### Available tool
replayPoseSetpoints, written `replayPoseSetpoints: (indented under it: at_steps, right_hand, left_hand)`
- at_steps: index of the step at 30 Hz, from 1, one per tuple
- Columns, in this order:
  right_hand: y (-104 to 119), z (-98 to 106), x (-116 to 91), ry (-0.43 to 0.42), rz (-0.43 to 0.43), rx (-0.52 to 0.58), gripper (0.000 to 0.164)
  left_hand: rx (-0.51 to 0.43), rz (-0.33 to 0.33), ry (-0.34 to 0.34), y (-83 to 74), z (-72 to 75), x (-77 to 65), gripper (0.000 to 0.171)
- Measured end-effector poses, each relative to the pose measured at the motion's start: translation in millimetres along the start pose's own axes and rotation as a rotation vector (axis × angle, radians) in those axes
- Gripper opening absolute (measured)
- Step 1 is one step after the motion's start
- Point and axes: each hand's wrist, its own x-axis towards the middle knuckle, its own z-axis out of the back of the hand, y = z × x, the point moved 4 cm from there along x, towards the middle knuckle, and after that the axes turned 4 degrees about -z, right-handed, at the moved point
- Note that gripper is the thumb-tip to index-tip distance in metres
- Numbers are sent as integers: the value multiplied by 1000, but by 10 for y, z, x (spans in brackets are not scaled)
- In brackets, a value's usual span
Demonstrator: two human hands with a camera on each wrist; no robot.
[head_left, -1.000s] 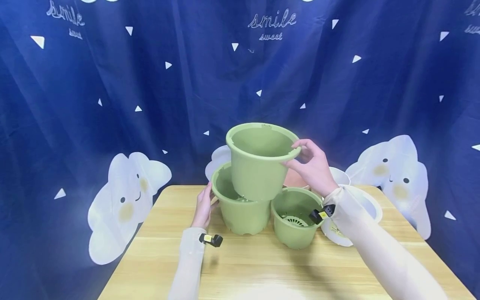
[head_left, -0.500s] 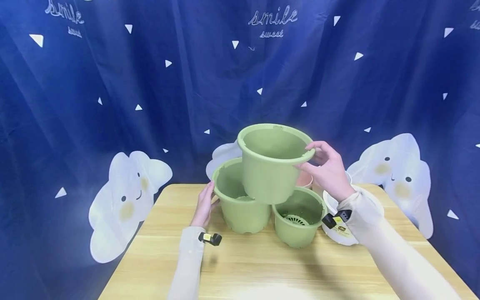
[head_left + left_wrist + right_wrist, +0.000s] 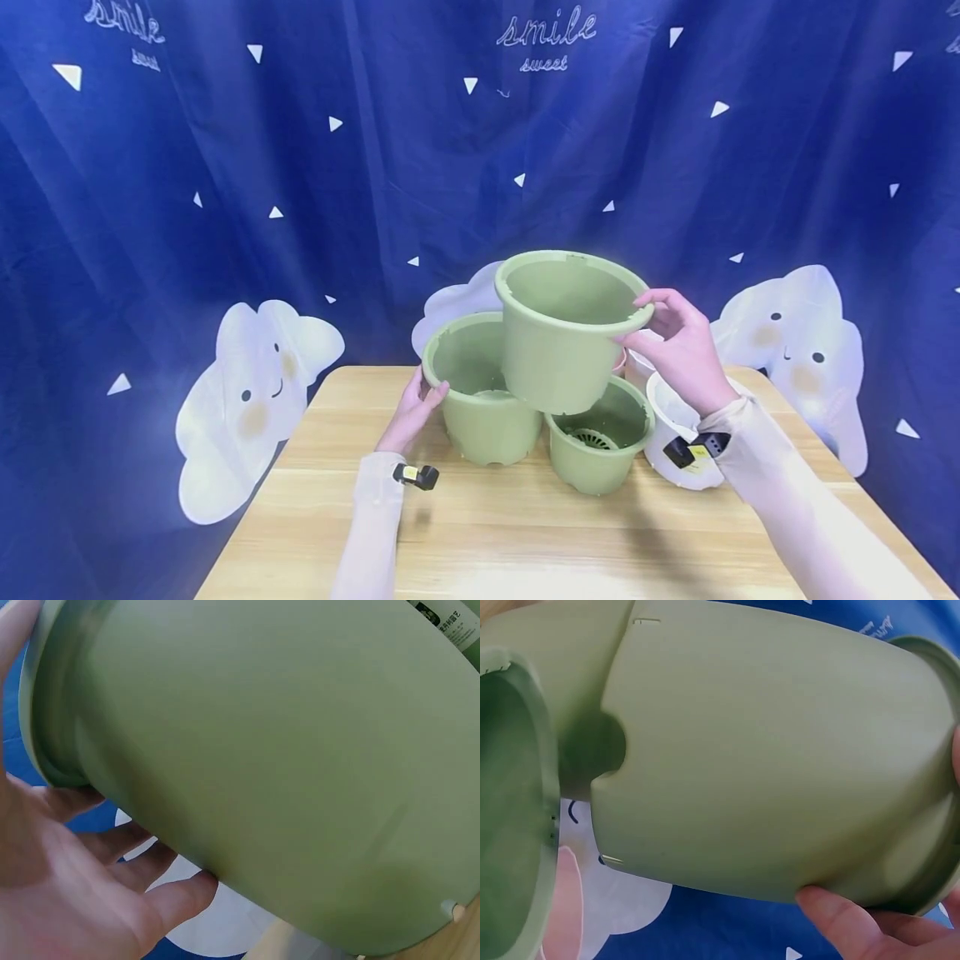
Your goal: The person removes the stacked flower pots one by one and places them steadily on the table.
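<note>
My right hand pinches the right rim of a large green plastic flowerpot, held up with its mouth tilted toward me. Its base overlaps two other pots in the head view. At the left, a second large green flowerpot stands on the table, and my left hand holds its left rim. In the left wrist view, fingertips touch that pot's outer wall below the rim. A smaller green flowerpot with a slotted bottom stands to the right, partly beneath the raised one.
White pots stand at the right behind my right wrist, and a sliver of a pink pot shows behind the raised one. All stand on a wooden table. A blue curtain with clouds hangs behind its far edge.
My right hand has carried the raised flowerpot to the right, away from over the left pot. My left hand stays at the left pot, its thumb now showing at the rim.
</note>
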Motion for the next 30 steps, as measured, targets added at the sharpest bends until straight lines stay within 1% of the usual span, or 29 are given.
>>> replayPoseSetpoints:
  at_steps: [2,5,8,12,17,22,25,27,30]
  right_hand:
    - [-5,22,-19,5,6,-2,42]
    - [-18,53,-46,8,2,9,41]
    - [-22,80,-62,10,6,23,41]
    - [-14,105,-86,8,15,31,42]
    - [-24,113,-132,11,12,40,41]
    - [-40,93,-179,35,28,135,39]
    - [-38,75,-188,45,48,180,39]
    - [-36,62,-191,47,58,187,38]
    - [-34,38,-200,57,61,196,38]
  left_hand:
    - [20,-12,28,7,9,-11,92]
    - [20,-13,59,16,13,-23,106]
    - [31,-12,76,21,11,-26,111]
    - [43,6,71,29,10,-17,108]
    - [55,18,44,4,-22,-11,103]
    - [57,19,12,-3,-53,1,100]
    - [67,17,-23,-10,-69,13,94]
    - [78,7,-49,-20,-82,23,88]
    - [66,5,-103,-28,-99,31,80]
